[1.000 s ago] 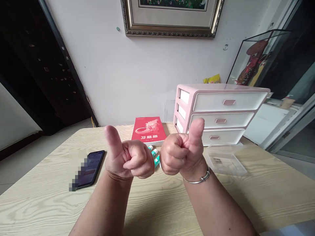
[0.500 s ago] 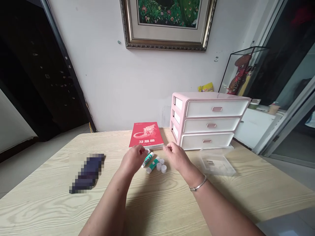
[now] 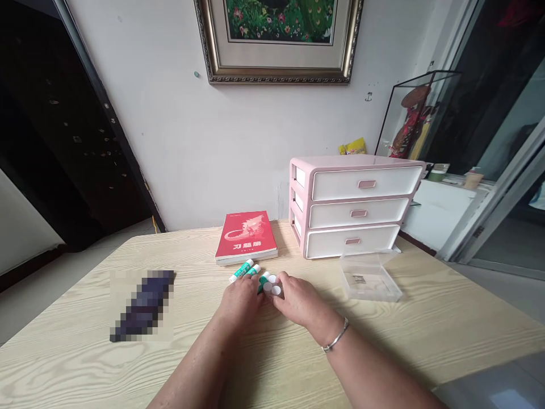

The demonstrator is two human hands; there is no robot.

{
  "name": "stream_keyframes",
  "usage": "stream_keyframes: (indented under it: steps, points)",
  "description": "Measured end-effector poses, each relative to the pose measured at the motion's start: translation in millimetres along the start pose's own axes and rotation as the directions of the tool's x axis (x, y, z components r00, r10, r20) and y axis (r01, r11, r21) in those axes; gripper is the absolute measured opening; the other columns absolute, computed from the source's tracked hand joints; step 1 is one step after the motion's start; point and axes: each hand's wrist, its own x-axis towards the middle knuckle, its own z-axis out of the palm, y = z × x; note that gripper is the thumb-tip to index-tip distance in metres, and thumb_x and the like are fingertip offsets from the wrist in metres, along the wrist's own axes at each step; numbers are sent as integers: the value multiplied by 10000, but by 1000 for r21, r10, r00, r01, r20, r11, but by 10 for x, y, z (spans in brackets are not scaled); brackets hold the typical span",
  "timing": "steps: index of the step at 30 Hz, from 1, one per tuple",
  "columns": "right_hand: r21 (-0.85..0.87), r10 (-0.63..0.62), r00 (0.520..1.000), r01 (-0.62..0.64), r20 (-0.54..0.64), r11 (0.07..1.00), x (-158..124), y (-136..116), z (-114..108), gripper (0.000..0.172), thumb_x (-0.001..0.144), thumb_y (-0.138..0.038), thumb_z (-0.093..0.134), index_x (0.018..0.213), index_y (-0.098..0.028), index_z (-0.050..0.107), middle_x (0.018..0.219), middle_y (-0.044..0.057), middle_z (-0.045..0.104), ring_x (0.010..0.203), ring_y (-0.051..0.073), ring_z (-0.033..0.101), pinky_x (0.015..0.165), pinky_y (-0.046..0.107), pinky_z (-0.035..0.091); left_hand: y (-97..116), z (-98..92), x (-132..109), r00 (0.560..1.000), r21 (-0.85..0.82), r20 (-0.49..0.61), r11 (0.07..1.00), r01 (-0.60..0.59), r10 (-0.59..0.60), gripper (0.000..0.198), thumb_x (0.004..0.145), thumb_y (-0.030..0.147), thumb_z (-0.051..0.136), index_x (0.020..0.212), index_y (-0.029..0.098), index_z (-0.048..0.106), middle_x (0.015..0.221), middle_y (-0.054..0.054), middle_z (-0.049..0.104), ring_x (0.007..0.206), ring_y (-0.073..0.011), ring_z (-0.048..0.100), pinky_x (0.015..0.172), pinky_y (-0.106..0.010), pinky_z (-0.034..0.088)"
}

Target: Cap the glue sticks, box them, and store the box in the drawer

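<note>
Three green-and-white glue sticks (image 3: 241,271) lie side by side on the wooden table, in front of a red book (image 3: 247,234). Over the nearer two rests my left hand (image 3: 243,292), its fingers bent and their tips partly hidden. A small cluster of white round caps (image 3: 272,284) sits just right of the sticks. My right hand (image 3: 293,295) curls around the right side of these caps, thumb and fingers apart, touching them.
A pink and white three-drawer cabinet (image 3: 357,210) stands at the back right. Before it is an open clear plastic box (image 3: 370,281). A dark pixelated object (image 3: 145,304) lies on the left of the table (image 3: 85,352).
Both hands have come down from above the table onto the glue sticks and caps. The view has shifted slightly, and three sticks now show more clearly.
</note>
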Motion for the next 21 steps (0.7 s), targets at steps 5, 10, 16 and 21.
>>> stream_keyframes:
  steps: [5,10,16,21]
  points:
    - [-4,-31,1000,31,-4,1000,49,41,69,163,894,-349,568,934,-200,618,908,75,729,829,226,673,644,293,355,20,103,44,1000,-11,8,1000,14,-14,277,917,279,524,1154,175,624,1167,-140,671,1090,-290,634,868,-372,500]
    - [239,-37,992,66,-122,969,119,120,120,109,853,-295,592,866,-194,633,846,51,703,765,180,622,667,273,394,-47,64,50,997,-56,-30,996,72,-74,301,966,229,394,1182,124,575,1167,-196,639,1016,-300,651,826,-381,486]
    - [766,107,972,96,-211,635,236,204,65,244,860,-388,581,968,-174,630,765,4,613,672,137,548,626,253,435,-142,-230,-66,997,-662,-5,748,55,-78,363,939,381,414,1200,152,515,994,-103,655,855,-241,624,739,-335,471]
    - [932,170,976,67,-136,357,214,177,-52,336,830,-446,606,1025,-173,612,749,-13,569,619,121,508,556,239,410,-20,-380,-206,988,-867,153,476,144,-19,324,895,394,436,1119,197,563,799,-3,567,672,-159,512,634,-276,431]
